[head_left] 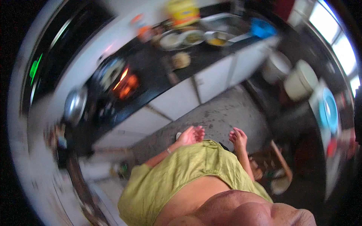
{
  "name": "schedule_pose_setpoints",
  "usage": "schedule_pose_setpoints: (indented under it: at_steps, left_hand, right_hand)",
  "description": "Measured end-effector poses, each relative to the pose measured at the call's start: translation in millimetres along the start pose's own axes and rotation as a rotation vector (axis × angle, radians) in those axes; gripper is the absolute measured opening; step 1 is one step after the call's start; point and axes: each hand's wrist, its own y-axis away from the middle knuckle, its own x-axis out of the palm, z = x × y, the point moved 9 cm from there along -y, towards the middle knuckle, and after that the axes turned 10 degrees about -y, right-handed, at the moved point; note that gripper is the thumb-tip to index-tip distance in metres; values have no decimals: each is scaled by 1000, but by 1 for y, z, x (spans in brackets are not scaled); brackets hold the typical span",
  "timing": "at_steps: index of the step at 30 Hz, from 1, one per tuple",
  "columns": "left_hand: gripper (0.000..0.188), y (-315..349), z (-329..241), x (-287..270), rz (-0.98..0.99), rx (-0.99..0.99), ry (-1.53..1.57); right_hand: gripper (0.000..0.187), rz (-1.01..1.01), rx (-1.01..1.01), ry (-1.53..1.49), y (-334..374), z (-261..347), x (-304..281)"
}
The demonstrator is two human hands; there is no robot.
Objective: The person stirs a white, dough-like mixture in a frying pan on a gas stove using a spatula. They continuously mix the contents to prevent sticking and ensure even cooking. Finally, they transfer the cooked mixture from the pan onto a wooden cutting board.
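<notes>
The left hand and right hand hung half-open, apparently empty, while beyond them a blurred, pale round piece lay on the dark counter, perhaps kept clear of the orange fire farther left.

At six o'clock we see a yellow-green garment; near the centre, grey floor with darker speckles. At ten we find an orange glow above black countertop; at twelve, a yellow tub; at three, a light-blue basin.
</notes>
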Motion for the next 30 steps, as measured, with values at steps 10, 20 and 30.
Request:
schedule_pose_setpoints:
  at_steps: [10, 20, 30]
  left_hand:
    - [39, 96, -36, -25, -210, 370, 287]
    - [37, 170, -128, -71, -100, 610, 318]
    - [37, 259, -251, -68, -166, 688, -22]
  right_hand:
    - [20, 616, 40, 406, -16, -27, 196]
    - [31, 1454, -604, 940, 106, -67, 521]
    - [51, 1852, -1324, 1618, 160, -180, 681]
